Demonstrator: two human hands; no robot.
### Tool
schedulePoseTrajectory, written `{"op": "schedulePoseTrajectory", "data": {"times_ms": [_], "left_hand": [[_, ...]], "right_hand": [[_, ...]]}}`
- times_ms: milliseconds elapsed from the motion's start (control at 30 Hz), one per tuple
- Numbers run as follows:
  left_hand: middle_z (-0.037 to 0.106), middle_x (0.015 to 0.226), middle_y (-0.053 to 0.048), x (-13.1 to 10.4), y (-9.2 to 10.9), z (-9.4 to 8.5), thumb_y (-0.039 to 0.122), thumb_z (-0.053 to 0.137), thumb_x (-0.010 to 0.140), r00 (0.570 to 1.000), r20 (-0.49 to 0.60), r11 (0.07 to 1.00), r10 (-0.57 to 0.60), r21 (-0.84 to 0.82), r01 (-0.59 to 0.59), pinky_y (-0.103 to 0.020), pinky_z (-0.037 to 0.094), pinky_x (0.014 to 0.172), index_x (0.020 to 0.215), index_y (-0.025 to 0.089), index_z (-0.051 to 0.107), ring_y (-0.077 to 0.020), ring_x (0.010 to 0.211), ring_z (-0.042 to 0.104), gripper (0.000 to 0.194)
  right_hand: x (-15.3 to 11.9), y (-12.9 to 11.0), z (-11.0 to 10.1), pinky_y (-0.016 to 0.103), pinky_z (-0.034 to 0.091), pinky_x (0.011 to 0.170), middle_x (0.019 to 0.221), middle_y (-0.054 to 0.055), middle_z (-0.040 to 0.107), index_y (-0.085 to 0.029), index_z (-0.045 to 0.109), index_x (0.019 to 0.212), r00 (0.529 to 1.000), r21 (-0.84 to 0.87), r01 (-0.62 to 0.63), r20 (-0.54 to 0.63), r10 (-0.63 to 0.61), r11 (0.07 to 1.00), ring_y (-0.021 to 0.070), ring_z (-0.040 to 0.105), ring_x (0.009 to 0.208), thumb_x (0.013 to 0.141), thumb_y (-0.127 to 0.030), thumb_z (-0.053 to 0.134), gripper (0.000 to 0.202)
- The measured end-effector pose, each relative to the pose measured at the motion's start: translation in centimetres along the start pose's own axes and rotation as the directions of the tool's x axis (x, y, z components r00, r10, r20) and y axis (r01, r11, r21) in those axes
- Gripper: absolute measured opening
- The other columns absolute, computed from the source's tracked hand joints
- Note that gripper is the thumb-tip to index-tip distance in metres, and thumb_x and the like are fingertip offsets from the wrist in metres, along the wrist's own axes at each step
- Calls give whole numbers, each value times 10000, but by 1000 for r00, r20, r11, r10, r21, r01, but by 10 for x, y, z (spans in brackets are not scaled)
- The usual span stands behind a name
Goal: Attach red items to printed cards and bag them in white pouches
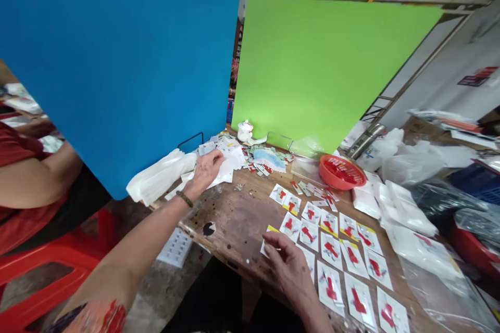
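Head view shows left hand (207,169) over papers (233,159), right hand (288,265) over cards (331,250) by the tabletop's (244,218) front edge, grips unclear.

A workshop: stained wooden worktable (238,223), rows of cards (331,250), heaped plastic bags (410,162).

Worn wooden table (242,223), rows of white cards (332,264) with red shapes (358,299), loose papers (234,158), red basket (339,180), lidded pot (245,131)
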State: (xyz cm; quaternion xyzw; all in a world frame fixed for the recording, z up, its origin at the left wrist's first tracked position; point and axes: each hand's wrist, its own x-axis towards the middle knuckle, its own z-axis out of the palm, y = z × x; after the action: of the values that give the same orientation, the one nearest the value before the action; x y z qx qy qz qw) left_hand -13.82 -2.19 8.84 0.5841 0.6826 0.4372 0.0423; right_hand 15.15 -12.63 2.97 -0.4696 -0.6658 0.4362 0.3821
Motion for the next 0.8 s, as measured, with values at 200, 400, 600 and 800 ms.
{"op": "schedulePoseTrajectory", "data": {"times_ms": [200,400,600,800], "left_hand": [[552,626,27,-55,41,17,365,608,742,974,220,855,-59,-492,163,-223,342,532,702,173,602,-115,581,470,196],[549,589,26,-108,55,24,372,652,716,903,423,771,-77,-548,323,-207,331,492,683,161,602,-98,536,459,220],[617,687,-7,-124,45,20,338,644,747,921,386,843,-46,-479,243,-237,431,564,760,176,634,-136,630,550,163],[648,820,-31,-136,68,12,297,651,764,994,103,935,40,-356,-1,-282,485,736,800,200,670,-165,792,593,106]], "right_hand": [[39,-15,15,349,555,694,1187,143,596,-192,538,1244,967,273,-7,-242,76,962,236,633,932,711,-466,660,612],[48,-27,1,261,445,532,702,27,626,-164,645,844,971,310,-56,-205,125,949,144,536,600,724,-479,626,338],[37,-19,-2,241,356,489,551,-18,554,-170,609,652,974,348,-141,-119,193,927,109,435,509,664,-450,673,288],[33,-22,12,257,372,555,566,-23,547,-179,611,601,967,223,9,-251,49,975,119,457,548,681,-384,675,229]]}}
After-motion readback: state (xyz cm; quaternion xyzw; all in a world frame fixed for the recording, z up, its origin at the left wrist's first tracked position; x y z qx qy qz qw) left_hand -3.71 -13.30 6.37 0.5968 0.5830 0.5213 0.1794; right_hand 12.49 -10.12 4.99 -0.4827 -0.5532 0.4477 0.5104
